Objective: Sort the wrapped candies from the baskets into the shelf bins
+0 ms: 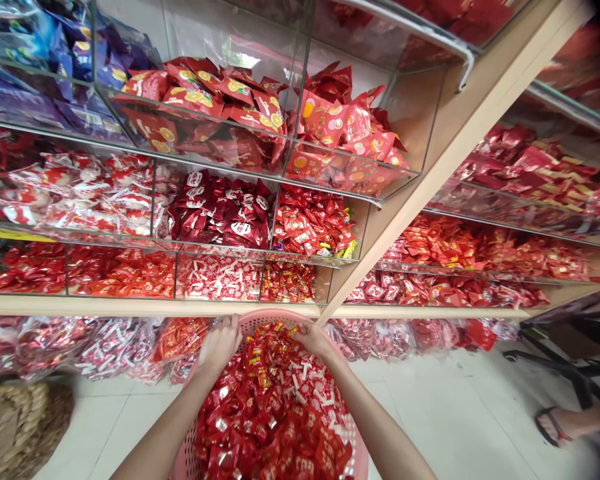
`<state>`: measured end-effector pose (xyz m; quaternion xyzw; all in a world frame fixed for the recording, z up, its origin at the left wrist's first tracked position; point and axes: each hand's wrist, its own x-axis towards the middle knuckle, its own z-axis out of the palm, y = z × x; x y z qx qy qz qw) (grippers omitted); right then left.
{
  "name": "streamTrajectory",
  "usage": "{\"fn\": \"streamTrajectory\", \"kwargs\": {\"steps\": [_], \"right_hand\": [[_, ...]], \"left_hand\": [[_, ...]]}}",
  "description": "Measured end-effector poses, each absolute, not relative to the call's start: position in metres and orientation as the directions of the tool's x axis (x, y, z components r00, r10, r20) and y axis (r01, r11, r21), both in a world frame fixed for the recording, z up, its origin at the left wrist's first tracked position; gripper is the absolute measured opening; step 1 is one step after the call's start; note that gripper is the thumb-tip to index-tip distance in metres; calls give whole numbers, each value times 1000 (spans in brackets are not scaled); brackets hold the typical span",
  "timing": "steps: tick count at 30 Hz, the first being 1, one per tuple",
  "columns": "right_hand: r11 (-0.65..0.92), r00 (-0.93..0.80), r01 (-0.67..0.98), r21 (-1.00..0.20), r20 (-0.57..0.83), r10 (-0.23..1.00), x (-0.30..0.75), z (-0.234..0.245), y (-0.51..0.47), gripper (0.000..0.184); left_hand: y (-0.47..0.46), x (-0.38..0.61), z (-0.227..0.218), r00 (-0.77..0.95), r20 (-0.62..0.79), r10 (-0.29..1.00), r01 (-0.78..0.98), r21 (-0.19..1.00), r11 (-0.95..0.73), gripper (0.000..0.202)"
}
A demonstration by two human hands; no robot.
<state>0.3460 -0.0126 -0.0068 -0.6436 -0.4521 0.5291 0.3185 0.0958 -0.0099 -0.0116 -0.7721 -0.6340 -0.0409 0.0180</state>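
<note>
A pink plastic basket [361,460] with a perforated wall stands before me, heaped with wrapped candies. Glossy red packets [250,407] fill its near part, white-and-red twists [307,387] lie at the right, and small red-and-yellow candies [260,353] are at the far end. My left hand [221,343] is closed over the far left rim of the basket. On the far right side, my right hand [314,339] reaches in over the rim, its fingers bunched against the red-and-yellow candies. Whatever may be between those fingertips is hidden.
Clear-fronted shelf bins [220,213] of candies rise ahead, split by a slanting wooden post [450,153]. Bagged candies [125,347] line the floor beneath. A woven basket [25,427] stands at left. At right are a person's sandaled foot [555,427] and a dark wheeled base [555,367].
</note>
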Motion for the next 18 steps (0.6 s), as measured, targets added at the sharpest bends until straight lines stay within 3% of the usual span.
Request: {"fn": "streamTrajectory", "kwargs": {"steps": [8, 18], "right_hand": [[-348, 6, 280, -895, -361, 933, 337, -15, -5, 6], [-374, -2, 402, -836, -409, 913, 338, -29, 6, 14]], "left_hand": [[-11, 95, -7, 197, 82, 977, 979, 32, -200, 38], [-12, 96, -3, 208, 90, 974, 977, 23, -211, 37]]}}
